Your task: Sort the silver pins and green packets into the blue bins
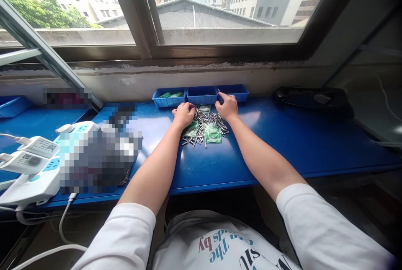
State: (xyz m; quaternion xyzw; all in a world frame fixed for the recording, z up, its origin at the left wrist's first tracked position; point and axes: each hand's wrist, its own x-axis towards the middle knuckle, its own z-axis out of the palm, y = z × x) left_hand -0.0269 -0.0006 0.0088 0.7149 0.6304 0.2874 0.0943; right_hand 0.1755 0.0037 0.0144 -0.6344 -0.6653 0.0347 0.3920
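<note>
On the blue table lies a pile of small dark metal pieces, with green-tinted clear packets among them. My left hand is at the pile's left edge, fingers curled; what they hold, if anything, is too small to tell. My right hand is at the back right of the pile, its thumb and index finger near the front wall of the right blue bin. The middle blue bin sits between the hands. Green packets fill part of the left blue bin.
A white power strip with plugged-in chargers and cables stands at the left, beside blurred items. A black case lies at the back right. Behind the blue table are a wall and window; a metal frame slants down at the left.
</note>
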